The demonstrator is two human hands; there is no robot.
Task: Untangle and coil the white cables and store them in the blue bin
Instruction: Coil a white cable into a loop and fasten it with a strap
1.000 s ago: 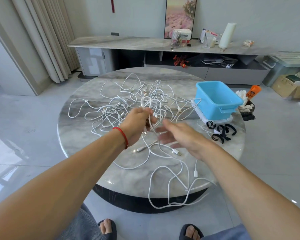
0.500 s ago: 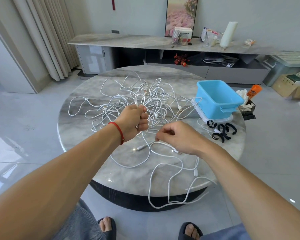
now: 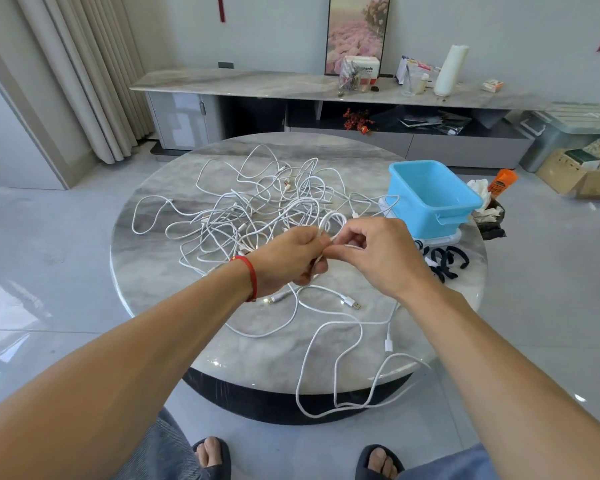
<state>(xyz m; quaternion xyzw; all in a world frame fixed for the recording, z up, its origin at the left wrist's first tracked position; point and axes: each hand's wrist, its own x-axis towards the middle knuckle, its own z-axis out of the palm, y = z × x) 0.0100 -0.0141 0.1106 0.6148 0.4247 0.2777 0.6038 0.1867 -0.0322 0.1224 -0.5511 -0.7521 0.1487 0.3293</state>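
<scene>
At frame centre, the left hand (image 3: pixel 291 258) and right hand (image 3: pixel 378 254) pinched a small white cable loop (image 3: pixel 333 221); pulling could tighten the tangled cables (image 3: pixel 257 209).

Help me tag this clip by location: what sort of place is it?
Most likely a home living room. A long low marble-topped cabinet runs along the wall under a framed flower picture, floor-length curtains hang at the left, and the person works at a round marble table wearing slippers.
</scene>
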